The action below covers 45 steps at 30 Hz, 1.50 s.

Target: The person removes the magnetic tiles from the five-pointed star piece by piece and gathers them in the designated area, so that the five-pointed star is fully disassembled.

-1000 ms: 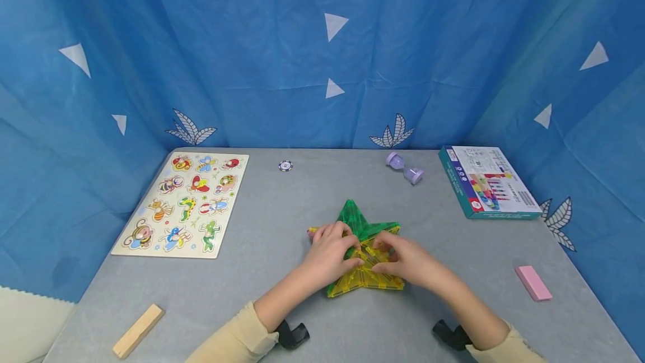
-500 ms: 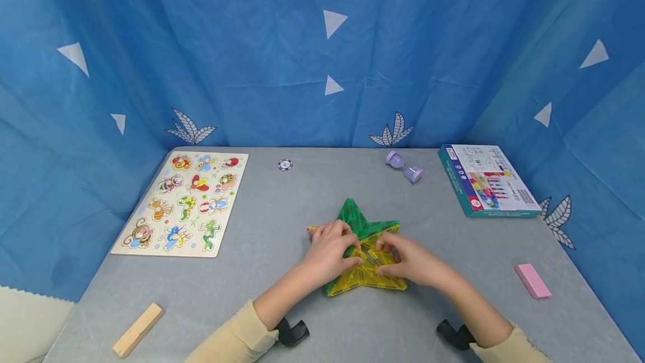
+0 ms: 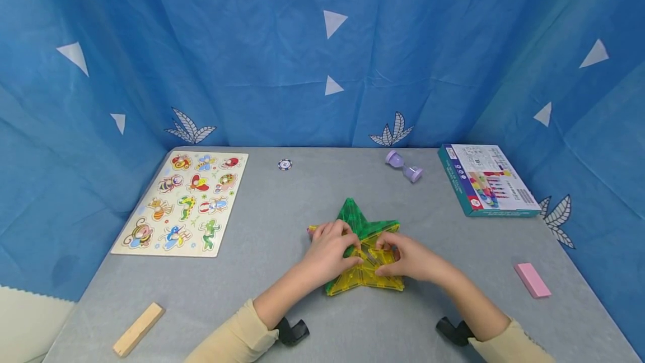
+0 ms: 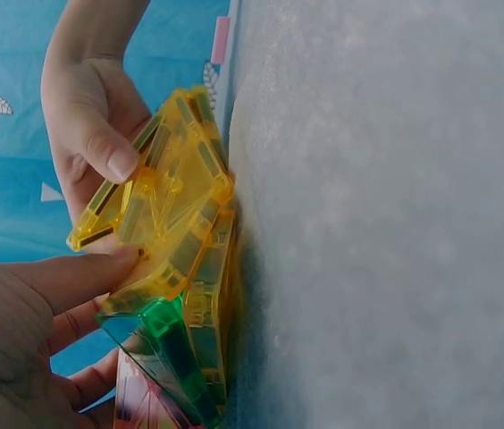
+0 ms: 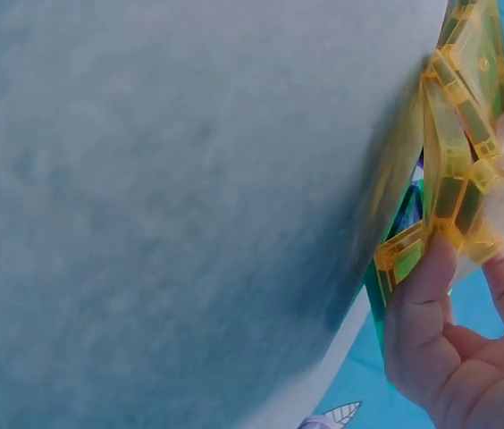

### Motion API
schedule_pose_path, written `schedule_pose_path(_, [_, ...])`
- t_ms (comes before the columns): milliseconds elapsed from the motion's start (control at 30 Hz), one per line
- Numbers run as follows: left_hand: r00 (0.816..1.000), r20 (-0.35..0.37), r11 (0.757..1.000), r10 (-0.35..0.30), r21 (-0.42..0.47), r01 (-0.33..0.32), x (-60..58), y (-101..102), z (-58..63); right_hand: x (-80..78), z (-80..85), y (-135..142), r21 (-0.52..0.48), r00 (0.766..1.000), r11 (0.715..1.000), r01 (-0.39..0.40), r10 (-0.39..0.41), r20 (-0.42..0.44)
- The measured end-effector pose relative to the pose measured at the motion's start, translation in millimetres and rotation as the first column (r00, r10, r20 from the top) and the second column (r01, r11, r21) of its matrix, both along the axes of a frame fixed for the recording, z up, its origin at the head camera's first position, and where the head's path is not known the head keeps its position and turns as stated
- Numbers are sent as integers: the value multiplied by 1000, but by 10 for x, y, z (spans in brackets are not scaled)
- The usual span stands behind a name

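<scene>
A star-shaped build of see-through magnetic tiles [image 3: 355, 223], green at the back and yellow in front, lies mid-table. My left hand [image 3: 330, 251] grips its left side, thumb on a yellow tile [image 4: 158, 268] and the fingers partly hidden behind. On the other side my right hand [image 3: 415, 259] pinches a yellow triangle tile [image 3: 388, 262] between thumb and forefinger; this tile tilts up from the star. From the right wrist, the thumb and fingers show on the edges of the yellow tiles [image 5: 462, 170]. A pinkish tile [image 4: 140, 393] shows beneath the left fingers.
An insect puzzle board [image 3: 183, 203] lies at the left, a wooden block [image 3: 138, 329] in front of it. Toward the back are a poker chip [image 3: 285, 164], a purple hourglass [image 3: 404, 167] and a boxed toy [image 3: 489, 181]. A pink block [image 3: 532, 280] lies right.
My right hand has shifted slightly to the right, and the yellow tile in its fingers has tilted a little. The left hand stays where it was on the star.
</scene>
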<state>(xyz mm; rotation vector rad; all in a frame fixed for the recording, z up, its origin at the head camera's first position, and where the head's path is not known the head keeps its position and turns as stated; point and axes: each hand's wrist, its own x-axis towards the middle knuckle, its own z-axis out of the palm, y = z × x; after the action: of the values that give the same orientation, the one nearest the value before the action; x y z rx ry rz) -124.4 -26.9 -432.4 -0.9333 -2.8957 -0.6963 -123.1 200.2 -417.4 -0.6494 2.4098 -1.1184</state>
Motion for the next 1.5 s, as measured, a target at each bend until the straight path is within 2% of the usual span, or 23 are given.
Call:
schedule_pose_path(300, [1000,19,1000,-3,-5,3,0,-10,6,1,11,45,26,996,996,85,-84,-22])
schedule_pose_path(633, [1000,25,1000,10,-3,-10,-12,-19,15,-9,77,135,13,995,996,93,-93,-21])
schedule_pose_path(800, [1000,15,1000,13,-10,-12,-18,-22,12,-81,221,250,77,982,981,180,-176,-65])
schedule_pose_path(967, [1000,3,1000,22,-10,-22,-18,-34,6,-366,381,411,191,946,931,311,-283,-160])
schedule_pose_path(1100, [999,-22,1000,27,-9,-27,-11,-47,-5,-715,341,514,300,915,871,389,-329,-233])
schedule_pose_path(1200, [999,-39,1000,22,-4,-22,1,-53,-12,-950,221,574,362,911,841,402,-324,-256])
schedule_pose_path(1267, [999,-45,1000,17,0,-17,12,-52,-15,-1059,138,605,384,912,833,398,-315,-262])
schedule_pose_path(1367, [999,-47,1000,11,4,-11,28,-40,-14,-1161,36,651,405,911,822,400,-309,-273])
schedule_pose_path(1500, [998,-56,1000,7,6,-7,37,-21,-15,-1215,-36,686,431,908,803,412,-322,-268])
